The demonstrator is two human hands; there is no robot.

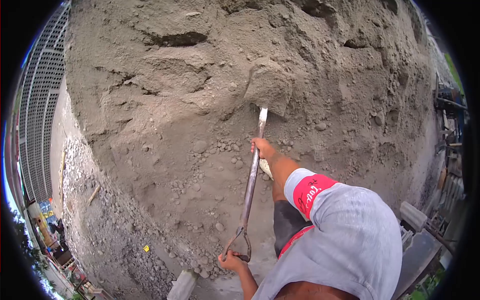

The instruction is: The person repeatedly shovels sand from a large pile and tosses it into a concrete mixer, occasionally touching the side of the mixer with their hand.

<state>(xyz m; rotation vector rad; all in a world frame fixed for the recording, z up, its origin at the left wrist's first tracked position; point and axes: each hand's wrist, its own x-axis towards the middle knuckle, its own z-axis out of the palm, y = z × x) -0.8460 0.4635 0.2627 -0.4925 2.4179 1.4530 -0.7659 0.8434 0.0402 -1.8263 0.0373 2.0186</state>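
"How does the shovel (251, 187) lie?"

"Roughly six to twelve o'clock, far end in the soil (330, 100)."

"Hands?"

"Left hand (231, 260) clasps the handle (245, 258); right hand (259, 147), nearer the soil, wraps the shaft (262, 124)."

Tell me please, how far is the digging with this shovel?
Seemingly done: some loosening, with stones loose at the foot of the heap. In hand: one hand grips the shovel shaft, the other its handle; sand covers the blade. Left: probably most of the digging, as the heap still looks large.
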